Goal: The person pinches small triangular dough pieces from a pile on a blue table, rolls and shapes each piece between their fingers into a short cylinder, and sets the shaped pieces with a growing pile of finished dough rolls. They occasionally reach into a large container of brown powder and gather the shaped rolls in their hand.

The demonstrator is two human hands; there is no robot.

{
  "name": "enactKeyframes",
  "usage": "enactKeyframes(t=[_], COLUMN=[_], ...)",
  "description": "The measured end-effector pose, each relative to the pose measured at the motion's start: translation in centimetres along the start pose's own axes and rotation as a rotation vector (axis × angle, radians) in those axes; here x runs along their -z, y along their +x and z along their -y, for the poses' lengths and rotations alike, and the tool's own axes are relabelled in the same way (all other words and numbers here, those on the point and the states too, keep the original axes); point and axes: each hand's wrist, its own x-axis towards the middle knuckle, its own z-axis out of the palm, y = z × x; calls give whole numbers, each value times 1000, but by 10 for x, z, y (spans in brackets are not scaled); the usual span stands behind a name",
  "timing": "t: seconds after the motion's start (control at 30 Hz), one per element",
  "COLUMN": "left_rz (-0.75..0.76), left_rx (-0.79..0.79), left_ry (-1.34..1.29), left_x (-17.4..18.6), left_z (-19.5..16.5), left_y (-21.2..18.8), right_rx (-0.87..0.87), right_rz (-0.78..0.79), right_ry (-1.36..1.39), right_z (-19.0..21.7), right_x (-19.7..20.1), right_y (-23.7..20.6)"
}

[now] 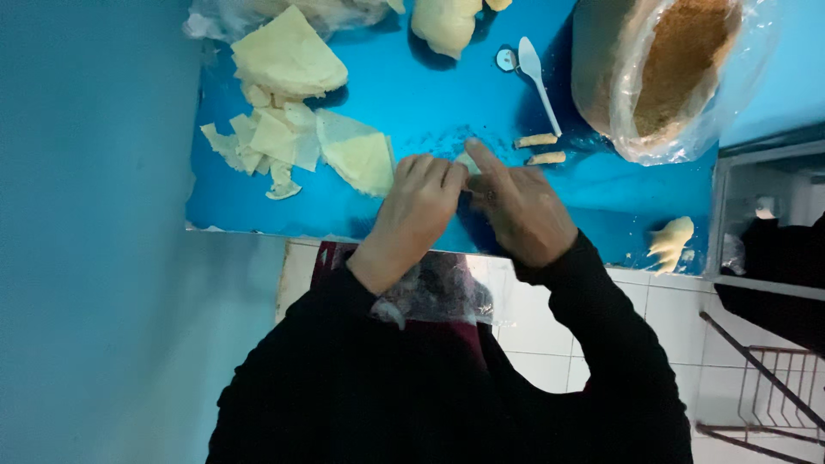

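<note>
Both hands, the left hand [418, 202] and right hand [516, 206], pinch a dough piece [468, 163] closed; beyond the right, a lined tub [593, 69] holds brown crumbs [683, 60].

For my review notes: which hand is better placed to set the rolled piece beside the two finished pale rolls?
Probably the right hand: it lies nearer the two finished pale rolls on the blue table; the left hand sits toward the cut dough sheets.
</note>
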Motion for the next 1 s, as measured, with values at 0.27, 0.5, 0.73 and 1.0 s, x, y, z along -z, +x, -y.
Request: enactKeyframes(t=[0.27,0.5,0.73,1.0], left_rz=[8,-43,285,30], left_rx=[-10,-71,259,-5], left_ry=[93,216,-206,87], left_x=[-6,-8,-2,0], left_z=[-2,-1,17,-1], left_y=[2,-4,31,7], right_rx=[-119,101,-203,29], right_rz=[158,-194,62,-145], right_ry=[397,-10,452,206], right_z=[-29,-13,-25,-15], right_x=[-2,-26,-5,-17], right_y=[31,-5,22,1])
